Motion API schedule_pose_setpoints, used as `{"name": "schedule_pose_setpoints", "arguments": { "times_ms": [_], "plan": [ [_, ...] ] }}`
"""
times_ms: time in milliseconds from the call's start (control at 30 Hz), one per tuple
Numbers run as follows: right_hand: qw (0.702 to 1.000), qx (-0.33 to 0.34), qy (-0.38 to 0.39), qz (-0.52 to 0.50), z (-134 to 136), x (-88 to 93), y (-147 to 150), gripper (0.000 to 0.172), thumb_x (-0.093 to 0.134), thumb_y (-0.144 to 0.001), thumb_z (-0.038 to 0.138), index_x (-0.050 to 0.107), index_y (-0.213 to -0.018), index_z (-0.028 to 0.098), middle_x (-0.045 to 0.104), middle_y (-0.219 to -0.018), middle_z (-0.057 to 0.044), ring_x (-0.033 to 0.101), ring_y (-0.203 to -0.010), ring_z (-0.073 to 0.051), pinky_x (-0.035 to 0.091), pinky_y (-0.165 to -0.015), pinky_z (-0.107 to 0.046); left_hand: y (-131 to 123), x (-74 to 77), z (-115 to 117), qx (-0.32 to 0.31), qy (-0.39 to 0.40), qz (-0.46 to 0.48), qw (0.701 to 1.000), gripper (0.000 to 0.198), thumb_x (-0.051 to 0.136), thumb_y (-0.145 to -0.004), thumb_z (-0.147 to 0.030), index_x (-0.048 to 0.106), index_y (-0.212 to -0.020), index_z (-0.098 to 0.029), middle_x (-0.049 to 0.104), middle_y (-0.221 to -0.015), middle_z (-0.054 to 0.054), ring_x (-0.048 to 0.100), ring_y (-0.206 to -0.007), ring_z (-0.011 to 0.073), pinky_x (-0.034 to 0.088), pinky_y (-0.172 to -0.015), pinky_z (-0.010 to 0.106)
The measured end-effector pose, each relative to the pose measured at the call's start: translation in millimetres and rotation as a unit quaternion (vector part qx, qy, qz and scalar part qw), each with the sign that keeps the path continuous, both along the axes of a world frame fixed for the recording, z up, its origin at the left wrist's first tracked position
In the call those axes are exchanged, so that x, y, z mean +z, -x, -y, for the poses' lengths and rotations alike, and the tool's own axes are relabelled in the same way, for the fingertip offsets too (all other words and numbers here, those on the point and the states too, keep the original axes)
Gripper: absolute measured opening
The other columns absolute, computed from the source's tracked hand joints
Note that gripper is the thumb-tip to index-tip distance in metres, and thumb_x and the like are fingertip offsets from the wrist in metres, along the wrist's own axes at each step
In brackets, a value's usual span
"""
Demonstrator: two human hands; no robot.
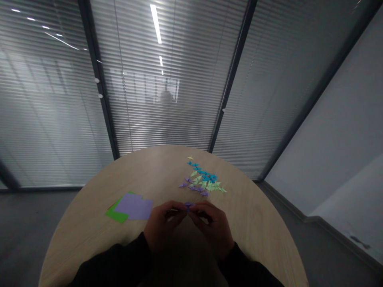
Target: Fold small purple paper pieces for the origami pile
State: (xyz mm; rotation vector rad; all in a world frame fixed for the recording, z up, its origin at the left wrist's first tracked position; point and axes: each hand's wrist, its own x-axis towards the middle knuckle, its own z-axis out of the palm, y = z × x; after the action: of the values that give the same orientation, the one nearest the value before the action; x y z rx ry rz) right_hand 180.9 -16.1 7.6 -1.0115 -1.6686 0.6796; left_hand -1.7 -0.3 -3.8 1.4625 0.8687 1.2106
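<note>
Between my two hands is a small folded piece of purple paper (pixel 188 205), mostly hidden by the fingertips. My left hand (pixel 165 223) pinches its left side, thumb against forefinger. From the other side my right hand (pixel 212 224) pinches it in the same way. Just beyond the hands lies a group of small folded paper figures, with pointed tips like origami cranes: purple ones (pixel 196 188), pale green ones (pixel 209 185), blue ones (pixel 206 175) and one yellow one (pixel 190 158) at the far end.
Left of my hands, flat purple sheets (pixel 134 205) overlap bright green sheets (pixel 117 214) on the round wooden table (pixel 245 207). Glass panels with blinds (pixel 167 119) stand behind the table's far edge. A white wall (pixel 338 151) is at the right.
</note>
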Motion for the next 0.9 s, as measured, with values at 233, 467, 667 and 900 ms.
{"name": "schedule_pose_setpoints", "arguments": {
  "times_ms": [233, 467, 667, 900],
  "plan": [
    [0.997, -0.003, -0.059, 0.04, 3.0, 1.2, 0.7, 0.008, 0.069, -0.085, 0.024, 0.075, -0.09, 0.022, 0.07, -0.09, -0.004, 0.07, -0.074, -0.015, 0.058, -0.067, -0.025, 0.0, 3.5, 2.6, 0.03, -0.077, -0.039, 0.996, 0.007, 0.068, -0.079, -0.023, 0.069, -0.082, -0.017, 0.075, -0.091, 0.008, 0.073, -0.085, 0.0214, 0.059, -0.081, 0.034],
    [0.981, -0.005, -0.164, 0.102, 1.8, 2.8, 1.1, 0.009, 0.065, -0.088, 0.018, 0.072, -0.09, 0.022, 0.068, -0.088, -0.004, 0.068, -0.074, -0.014, 0.056, -0.068, -0.023, -2.3, 4.6, 3.9, 0.028, -0.091, -0.041, 0.995, 0.004, 0.064, -0.075, -0.015, 0.065, -0.078, -0.016, 0.072, -0.089, 0.008, 0.071, -0.083, 0.0203, 0.059, -0.078, 0.033],
    [0.975, -0.016, -0.183, 0.127, 0.5, 6.3, 0.6, 0.01, 0.063, -0.088, 0.016, 0.07, -0.089, 0.023, 0.066, -0.089, -0.004, 0.066, -0.08, -0.015, 0.054, -0.071, -0.024, -4.0, 5.8, 3.5, 0.002, -0.027, 0.003, 1.0, 0.012, 0.069, -0.076, -0.021, 0.062, -0.085, -0.017, 0.072, -0.089, 0.007, 0.07, -0.085, 0.0203, 0.057, -0.078, 0.034],
    [0.996, -0.01, -0.063, 0.057, 2.9, 6.8, 5.3, 0.008, 0.061, -0.089, 0.021, 0.068, -0.086, 0.022, 0.066, -0.089, -0.003, 0.066, -0.078, -0.015, 0.054, -0.071, -0.024, -5.5, 7.1, 2.6, -0.001, 0.034, 0.04, 0.999, 0.024, 0.076, -0.075, -0.034, 0.061, -0.084, -0.017, 0.069, -0.081, 0.003, 0.066, -0.075, 0.0165, 0.052, -0.069, 0.028]
  ]
}}
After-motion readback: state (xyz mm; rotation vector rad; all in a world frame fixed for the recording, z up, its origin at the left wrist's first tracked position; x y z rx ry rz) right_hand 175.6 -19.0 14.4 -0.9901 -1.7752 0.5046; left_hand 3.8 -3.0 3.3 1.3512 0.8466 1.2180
